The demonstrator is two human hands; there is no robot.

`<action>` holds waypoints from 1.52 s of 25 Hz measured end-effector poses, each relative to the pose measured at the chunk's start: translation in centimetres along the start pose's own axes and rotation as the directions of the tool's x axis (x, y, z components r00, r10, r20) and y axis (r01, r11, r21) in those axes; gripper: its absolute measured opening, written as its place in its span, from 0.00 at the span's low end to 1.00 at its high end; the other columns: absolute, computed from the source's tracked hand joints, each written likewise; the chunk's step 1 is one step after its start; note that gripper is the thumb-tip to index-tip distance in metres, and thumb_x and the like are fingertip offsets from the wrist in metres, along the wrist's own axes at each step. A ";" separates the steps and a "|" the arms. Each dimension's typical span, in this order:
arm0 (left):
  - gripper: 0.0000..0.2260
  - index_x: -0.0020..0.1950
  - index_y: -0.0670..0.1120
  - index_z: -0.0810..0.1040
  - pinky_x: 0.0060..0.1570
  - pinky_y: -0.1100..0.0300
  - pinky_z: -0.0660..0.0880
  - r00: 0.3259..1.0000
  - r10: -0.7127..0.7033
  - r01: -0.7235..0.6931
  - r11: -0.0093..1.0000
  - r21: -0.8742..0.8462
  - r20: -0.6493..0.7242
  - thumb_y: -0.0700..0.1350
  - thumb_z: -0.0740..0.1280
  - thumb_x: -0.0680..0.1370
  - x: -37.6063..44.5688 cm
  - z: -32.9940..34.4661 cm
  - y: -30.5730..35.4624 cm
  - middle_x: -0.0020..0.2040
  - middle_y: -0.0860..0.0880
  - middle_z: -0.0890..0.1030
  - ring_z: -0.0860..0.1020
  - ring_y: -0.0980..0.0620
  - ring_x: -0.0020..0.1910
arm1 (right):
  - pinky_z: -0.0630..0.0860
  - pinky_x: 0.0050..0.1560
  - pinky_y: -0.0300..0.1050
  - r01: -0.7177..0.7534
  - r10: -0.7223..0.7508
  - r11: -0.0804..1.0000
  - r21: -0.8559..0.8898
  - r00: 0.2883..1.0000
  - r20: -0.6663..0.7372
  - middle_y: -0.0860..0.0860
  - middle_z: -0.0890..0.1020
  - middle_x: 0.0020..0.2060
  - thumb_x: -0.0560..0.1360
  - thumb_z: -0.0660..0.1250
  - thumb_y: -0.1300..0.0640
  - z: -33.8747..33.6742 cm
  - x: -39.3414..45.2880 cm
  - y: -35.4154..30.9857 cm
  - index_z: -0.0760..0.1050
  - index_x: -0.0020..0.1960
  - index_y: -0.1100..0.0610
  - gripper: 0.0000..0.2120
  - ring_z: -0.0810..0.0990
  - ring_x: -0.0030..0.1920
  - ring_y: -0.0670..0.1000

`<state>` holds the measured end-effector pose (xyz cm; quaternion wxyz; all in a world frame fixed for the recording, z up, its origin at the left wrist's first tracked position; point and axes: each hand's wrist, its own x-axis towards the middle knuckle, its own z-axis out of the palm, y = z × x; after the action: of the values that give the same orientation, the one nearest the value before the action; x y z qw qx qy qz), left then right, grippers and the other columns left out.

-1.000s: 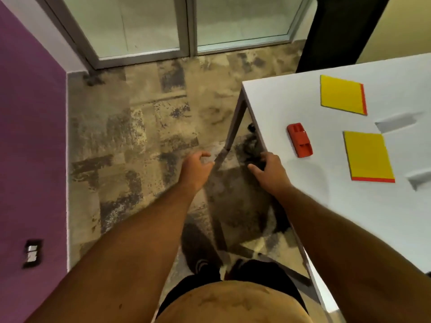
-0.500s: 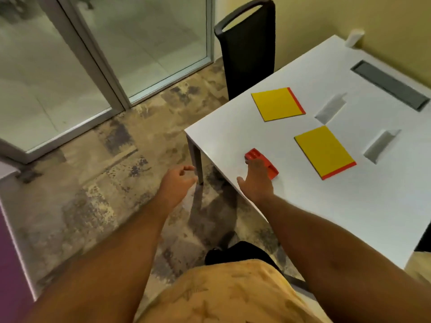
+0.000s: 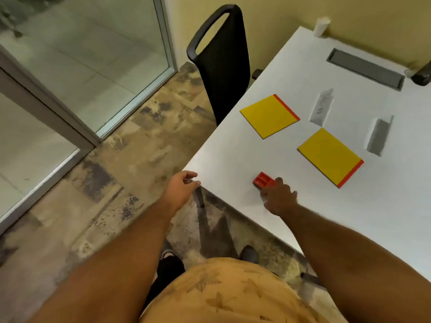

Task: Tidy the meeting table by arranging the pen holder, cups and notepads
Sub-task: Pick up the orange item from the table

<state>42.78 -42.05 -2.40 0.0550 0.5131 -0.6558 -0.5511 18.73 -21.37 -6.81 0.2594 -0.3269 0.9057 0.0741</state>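
A small red pen holder (image 3: 262,179) lies flat on the white table (image 3: 233,159) near its front corner. My right hand (image 3: 278,197) rests over its near end, fingers curled on it. Two yellow notepads with red spines lie further in, one at the far side (image 3: 268,116) and one to the right (image 3: 328,155). A white cup (image 3: 321,26) stands at the far table edge by the wall. My left hand (image 3: 183,186) hovers at the table's corner, fingers loosely apart, holding nothing.
A black chair (image 3: 221,61) is pushed against the table's left side. Two folded white name cards (image 3: 321,108) (image 3: 379,136) stand past the notepads. A grey cable slot (image 3: 365,68) and a dark object (image 3: 422,75) lie at the far right. Glass doors are on the left.
The view has swung from the floor up onto the table. My right hand has gone from the table edge onto the red pen holder. My left hand stays by the corner.
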 end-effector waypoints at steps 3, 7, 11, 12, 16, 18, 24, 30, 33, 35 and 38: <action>0.11 0.62 0.50 0.81 0.47 0.59 0.76 0.986 0.054 -0.059 0.998 0.030 0.156 0.46 0.72 0.79 5.0 -3.9 2.1 0.55 0.50 0.82 0.80 0.52 0.54 | 0.79 0.59 0.57 -0.010 0.028 0.985 0.172 0.994 -0.102 0.56 0.71 0.63 0.81 0.65 0.42 0.1 0.1 -4.1 0.75 0.68 0.42 0.16 0.77 0.59 0.61; 0.10 0.61 0.45 0.80 0.46 0.57 0.75 0.969 0.027 -0.007 0.997 -0.080 0.246 0.44 0.71 0.80 10.0 -7.5 4.7 0.53 0.49 0.83 0.80 0.51 0.50 | 0.80 0.61 0.57 -0.020 0.100 0.940 0.342 0.971 -0.217 0.56 0.72 0.67 0.82 0.66 0.45 -1.0 -0.1 -11.9 0.68 0.71 0.38 0.19 0.78 0.62 0.60; 0.10 0.61 0.44 0.79 0.42 0.57 0.74 0.924 0.017 0.005 0.998 -0.056 0.381 0.46 0.70 0.81 12.9 -8.3 7.2 0.49 0.49 0.82 0.78 0.52 0.46 | 0.79 0.66 0.56 0.023 0.163 0.867 0.497 0.931 -0.327 0.55 0.71 0.72 0.83 0.65 0.48 -3.4 0.7 -17.8 0.67 0.74 0.36 0.21 0.76 0.66 0.59; 0.11 0.61 0.44 0.79 0.40 0.58 0.74 0.908 0.029 -0.012 0.999 -0.043 0.417 0.46 0.70 0.81 13.7 -8.2 8.1 0.48 0.48 0.81 0.77 0.52 0.44 | 0.77 0.69 0.55 0.030 0.157 0.870 0.493 0.929 -0.335 0.55 0.69 0.74 0.84 0.64 0.49 -4.3 1.3 -18.6 0.66 0.77 0.37 0.23 0.74 0.69 0.59; 0.12 0.60 0.43 0.77 0.37 0.58 0.75 0.868 0.075 -0.052 0.997 -0.061 0.491 0.49 0.68 0.82 16.5 -7.2 12.8 0.49 0.46 0.79 0.75 0.53 0.39 | 0.77 0.67 0.51 0.172 0.081 0.857 0.486 0.886 -0.456 0.54 0.72 0.74 0.82 0.68 0.49 -9.0 3.9 -20.6 0.52 0.84 0.39 0.37 0.75 0.68 0.56; 0.10 0.57 0.45 0.77 0.39 0.57 0.77 0.850 0.102 -0.060 0.993 -0.098 0.518 0.52 0.67 0.83 17.6 -7.1 16.0 0.48 0.46 0.80 0.76 0.52 0.40 | 0.78 0.66 0.53 0.202 0.121 0.765 0.611 0.887 -0.445 0.52 0.73 0.74 0.78 0.74 0.46 -12.1 5.2 -21.2 0.49 0.83 0.38 0.44 0.76 0.68 0.55; 0.17 0.66 0.46 0.74 0.37 0.61 0.80 0.836 0.281 -0.231 0.959 -0.162 0.472 0.53 0.68 0.81 20.9 -6.1 24.4 0.53 0.44 0.85 0.85 0.52 0.44 | 0.79 0.67 0.53 0.327 0.262 0.553 0.766 0.805 -0.533 0.46 0.72 0.75 0.73 0.78 0.47 -19.6 9.2 -22.3 0.55 0.82 0.41 0.45 0.74 0.72 0.50; 0.17 0.68 0.47 0.74 0.48 0.49 0.86 0.861 0.370 -0.268 0.913 -0.307 0.348 0.53 0.67 0.82 25.3 -4.3 30.4 0.57 0.47 0.85 0.87 0.47 0.52 | 0.79 0.50 0.41 0.320 0.368 0.169 0.932 0.857 -0.361 0.46 0.82 0.63 0.81 0.69 0.46 -23.4 13.2 -20.8 0.75 0.69 0.47 0.17 0.84 0.58 0.49; 0.16 0.67 0.48 0.75 0.46 0.52 0.85 0.819 0.404 -0.298 0.906 -0.300 0.408 0.53 0.67 0.82 27.3 -3.6 32.5 0.56 0.48 0.85 0.87 0.48 0.51 | 0.82 0.47 0.44 0.312 0.450 0.019 0.950 0.846 -0.287 0.51 0.87 0.55 0.82 0.69 0.50 -23.8 14.9 -20.6 0.79 0.64 0.50 0.12 0.88 0.49 0.51; 0.14 0.66 0.47 0.76 0.46 0.52 0.85 0.778 0.408 -0.279 0.906 -0.319 0.477 0.52 0.66 0.83 29.4 -2.9 34.3 0.56 0.47 0.86 0.87 0.48 0.50 | 0.84 0.48 0.47 0.334 0.519 -0.062 0.941 0.816 -0.255 0.50 0.88 0.52 0.81 0.70 0.52 -24.9 16.5 -20.6 0.80 0.64 0.51 0.12 0.88 0.46 0.51; 0.15 0.66 0.46 0.77 0.47 0.51 0.85 0.714 0.400 -0.259 0.914 -0.314 0.575 0.52 0.66 0.83 32.8 -2.3 36.8 0.54 0.45 0.87 0.88 0.47 0.50 | 0.86 0.52 0.50 0.344 0.626 -0.168 0.924 0.761 -0.170 0.50 0.88 0.51 0.80 0.72 0.53 -27.0 19.4 -21.4 0.81 0.62 0.51 0.11 0.88 0.46 0.52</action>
<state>6.38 -72.57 11.02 -0.0152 0.1649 -0.6548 -0.7374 8.18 -56.89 6.90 0.0908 0.1029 0.6867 -0.7139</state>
